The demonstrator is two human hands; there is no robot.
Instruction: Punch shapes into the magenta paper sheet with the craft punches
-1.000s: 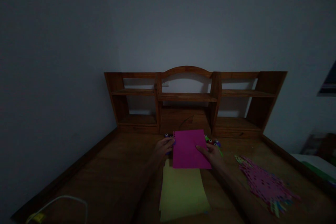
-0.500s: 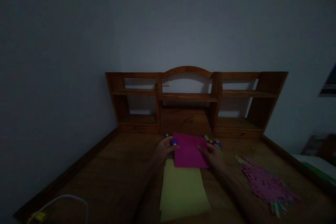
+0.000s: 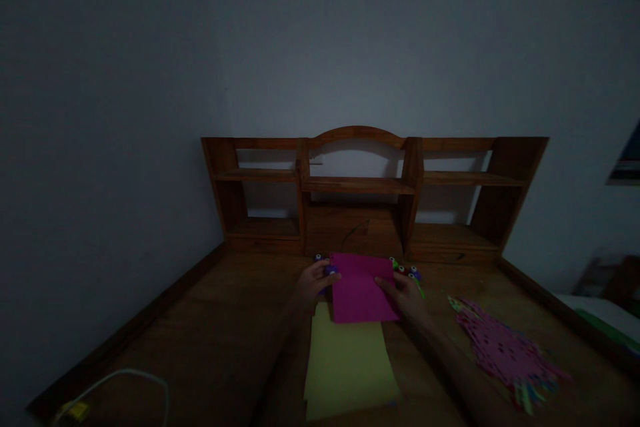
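Observation:
My left hand (image 3: pixel 314 282) pinches a small round purple piece (image 3: pixel 331 270) at the upper left edge of a magenta paper sheet (image 3: pixel 363 288). I cannot make out what kind of piece it is. My right hand (image 3: pixel 404 290) grips the sheet's right side, its thumb lying on the front and the other fingers behind. The sheet is held above the far end of a stack of pale yellow paper (image 3: pixel 350 367). Small figures with white eye-like spots peek out behind it: a purple one (image 3: pixel 319 257) on the left, and purple, red and green ones (image 3: pixel 414 272) on the right.
A pile of pink spotted strips with colourful ends (image 3: pixel 505 347) lies on the desk to the right. At the back stands a wooden shelf unit (image 3: pixel 357 185) against the wall. A white cable (image 3: pixel 135 371) and something yellow (image 3: pixel 75 411) are at the lower left.
The magenta sheet's lower edge has dropped very slightly. Both hands keep nearly the same place and the same hold.

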